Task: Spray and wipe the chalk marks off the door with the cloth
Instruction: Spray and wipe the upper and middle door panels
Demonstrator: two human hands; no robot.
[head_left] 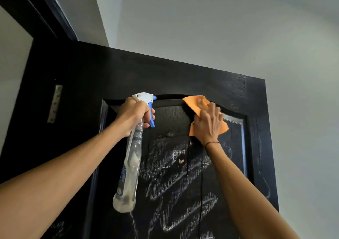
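The person stands close under a black door [128,73] and looks up at its top panel. The left hand [134,114] grips the neck of a clear spray bottle [131,165], fingers curled round it just below the white and blue trigger head, with the nozzle turned toward the top of the panel. The bottle hangs down along the left edge of the panel and looks nearly empty, though how much liquid is left cannot be told for sure. The right hand [208,123] lies flat with fingers spread, pressing an orange cloth [194,103] against the arched top of the panel, where the raised moulding curves.

The strip of panel right under the arch, between the two hands, looks dark and free of chalk, so the wiping seems to have begun at the top. Most of the work appears to be left. Thick white chalk marks [174,174] cover the middle and lower part of the panel below both hands, and a thin chalk line [264,174] runs down the door's right frame strip. Faint smudges also show low on the left. A metal hinge plate [55,103] sits on the door frame at the left, well away from the cleaning.
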